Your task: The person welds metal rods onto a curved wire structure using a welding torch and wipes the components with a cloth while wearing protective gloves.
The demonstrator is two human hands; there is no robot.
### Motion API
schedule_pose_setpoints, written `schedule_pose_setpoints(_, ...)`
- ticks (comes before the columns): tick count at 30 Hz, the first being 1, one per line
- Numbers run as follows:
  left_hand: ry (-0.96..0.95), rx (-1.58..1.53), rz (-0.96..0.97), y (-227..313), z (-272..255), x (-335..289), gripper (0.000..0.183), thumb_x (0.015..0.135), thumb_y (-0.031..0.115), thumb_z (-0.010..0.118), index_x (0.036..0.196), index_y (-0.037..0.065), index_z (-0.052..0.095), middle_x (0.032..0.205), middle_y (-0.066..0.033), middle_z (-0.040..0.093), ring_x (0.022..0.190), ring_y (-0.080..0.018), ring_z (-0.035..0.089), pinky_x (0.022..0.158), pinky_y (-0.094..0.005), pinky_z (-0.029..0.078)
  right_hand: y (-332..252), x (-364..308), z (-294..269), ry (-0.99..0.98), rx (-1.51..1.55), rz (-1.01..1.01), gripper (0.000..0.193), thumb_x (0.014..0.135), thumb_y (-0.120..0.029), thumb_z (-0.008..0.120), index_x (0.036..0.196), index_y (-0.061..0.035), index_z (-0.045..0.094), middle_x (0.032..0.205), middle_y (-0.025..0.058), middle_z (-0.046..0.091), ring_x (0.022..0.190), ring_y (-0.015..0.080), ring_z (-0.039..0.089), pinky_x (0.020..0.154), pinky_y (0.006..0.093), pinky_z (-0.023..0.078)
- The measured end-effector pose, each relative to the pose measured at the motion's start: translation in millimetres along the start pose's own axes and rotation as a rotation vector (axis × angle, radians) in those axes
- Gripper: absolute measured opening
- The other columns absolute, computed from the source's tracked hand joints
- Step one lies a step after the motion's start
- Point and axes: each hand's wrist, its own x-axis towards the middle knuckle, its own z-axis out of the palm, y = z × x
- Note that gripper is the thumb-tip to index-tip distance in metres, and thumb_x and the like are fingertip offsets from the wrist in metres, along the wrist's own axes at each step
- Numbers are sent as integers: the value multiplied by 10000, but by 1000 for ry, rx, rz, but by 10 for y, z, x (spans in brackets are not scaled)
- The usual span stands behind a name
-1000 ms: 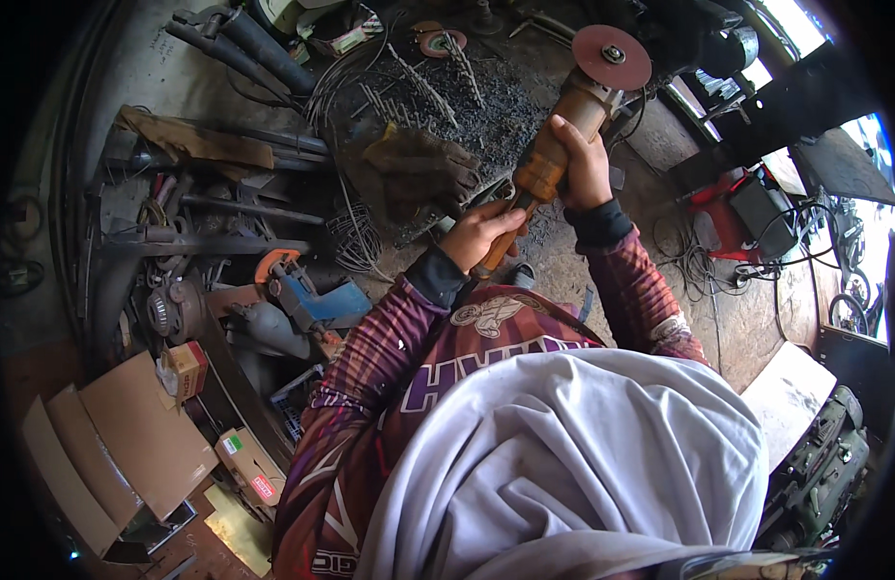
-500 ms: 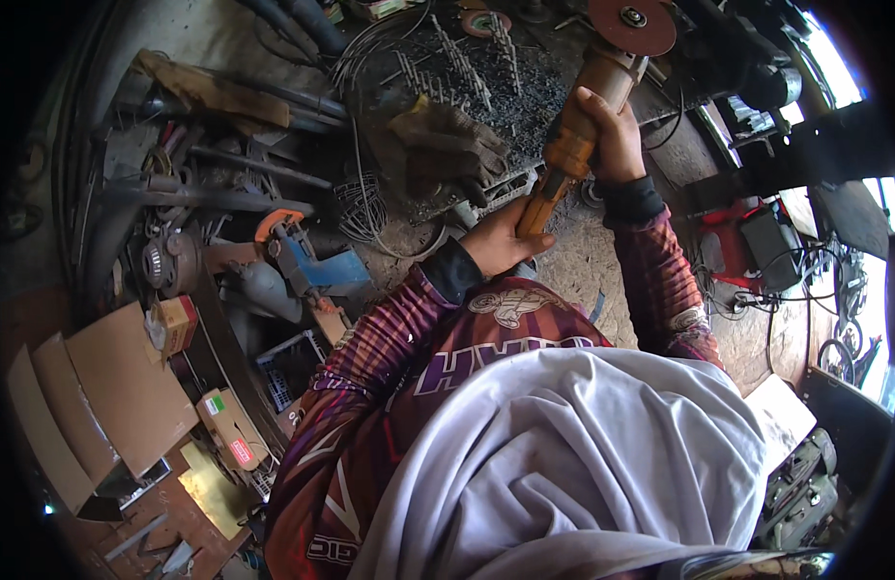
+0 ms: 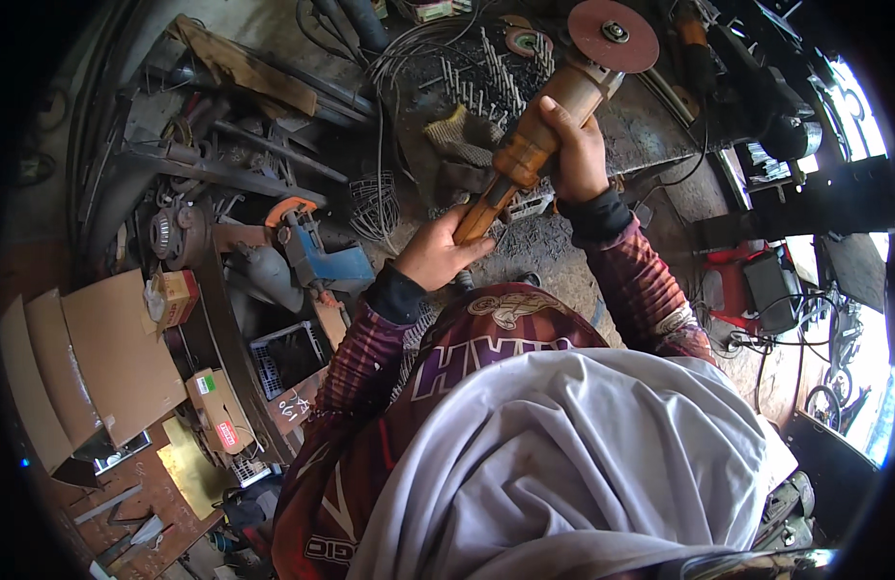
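Both my hands hold an orange-brown angle grinder [image 3: 525, 145] that slants up to the right, over the near part of a dark workbench. My left hand [image 3: 438, 248] is wrapped round its rear handle. Farther up, my right hand [image 3: 576, 155] grips the body, thumb laid along the top. A reddish-brown cutting disc [image 3: 591, 34] sits at the far end, facing up. Behind the grinder, a worn work glove [image 3: 457, 133] lies partly hidden on the bench. Beyond it stand several rows of metal rods or bolts [image 3: 501, 72], next to a smaller disc [image 3: 525, 41].
Coiled wire [image 3: 409, 53] lies at the bench's far left. A blue and orange clamp-like tool [image 3: 317, 251], metal bars and cardboard boxes [image 3: 119, 353] crowd the left. To the right are a cable [image 3: 704, 145] and a red and black case [image 3: 757, 285]. Dark filings [image 3: 534, 240] cover the floor below.
My hands and the grinder have shifted left within the view, and the grinder tilts more to the right. The surroundings have moved slightly rightward as the view turned. Both grips stay the same.
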Motion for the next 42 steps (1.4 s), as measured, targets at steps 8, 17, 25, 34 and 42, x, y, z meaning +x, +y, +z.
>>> schedule_pose_setpoints(8,-32,121,34,-16,5,-28,498,982,260,684,1381,16,516,994,-11,621,819,-67,557,741,-258,493,68,-4,-48,30,37,43,267,921,-169,702,1103,-24,570,977,57,644,867,162,646,788,325,541)
schedule_pose_setpoints(17,329,621,154,63,-383,282,600,821,307,815,1297,16,597,1253,-186,595,964,-289,658,813,-385,549,-407,12,-369,134,-128,-50,368,919,-229,672,1182,-19,524,987,94,626,828,196,647,735,338,561)
schedule_pose_setpoints(25,362,1022,202,-146,-122,652,708,787,272,815,1417,128,523,1448,-162,476,1250,-418,510,1012,-509,459,-580,181,-577,71,-253,-98,379,873,-237,735,1117,-16,548,968,77,638,826,164,645,749,310,546)
schedule_pose_setpoints(34,541,803,431,-112,-322,582,475,730,66,731,1198,89,652,1128,-127,655,1046,-388,633,888,-443,529,-709,572,-1381,25,-547,79,446,847,-266,773,1156,-17,569,960,60,641,792,153,639,704,310,540)
schedule_pose_setpoints(42,807,604,388,-71,-997,-393,347,831,16,718,1171,-9,656,1096,-153,688,1005,-302,665,895,-376,507,-694,801,-1959,-70,-797,271,516,822,-281,784,1210,10,609,1004,45,663,880,139,643,765,299,535)
